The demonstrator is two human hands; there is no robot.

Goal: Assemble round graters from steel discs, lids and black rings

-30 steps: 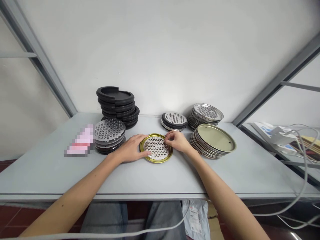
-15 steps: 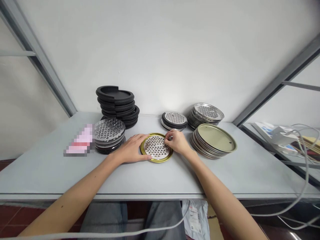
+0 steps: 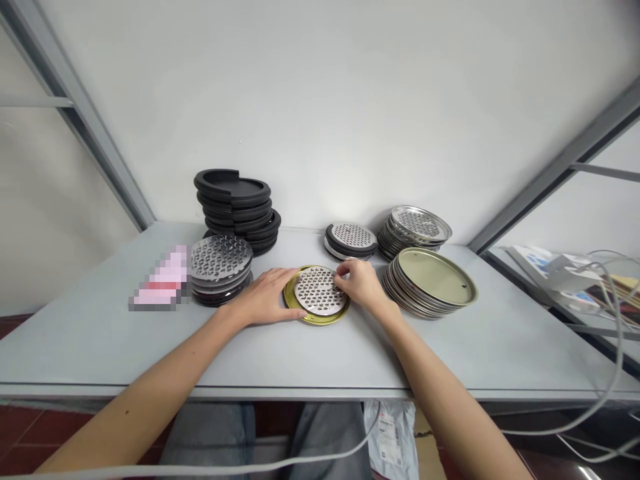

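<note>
A: Left side first?
B: Stack of grater discs (image 3: pixel 221 259) at left, stack of black rings (image 3: pixel 245 192) just beyond it, on the far side. Both unchanged since the earlier frame.
A: Left hand (image 3: pixel 263 299)?
B: Fingers spread, resting against the left rim of the gold tray (image 3: pixel 320 321), thumb reaching along its near-left edge. Same hold as half a second ago.
A: Main change?
B: The perforated disc (image 3: pixel 321 291). Earlier it sat centred inside the tray; now it is shifted right and far, baring a crescent of gold at left and near. Its right part overlaps the tray's right side and looks raised. Whether its left edge touches the tray: cannot tell.
A: Orientation?
B: Perforated face upward, tray's hollow side upward too. Both are round, so neither has a long axis; each looks wider left to right in this view.
A: Right hand (image 3: pixel 364 285)?
B: Thumb and fingertips pinching the disc's right edge, slightly to the far side.
A: Remaining items?
B: Ring-topped small stack (image 3: pixel 352 240) beyond the tray; then silver-rimmed stack (image 3: pixel 421 224), far right, with olive plates (image 3: pixel 437 277) nearer.
</note>
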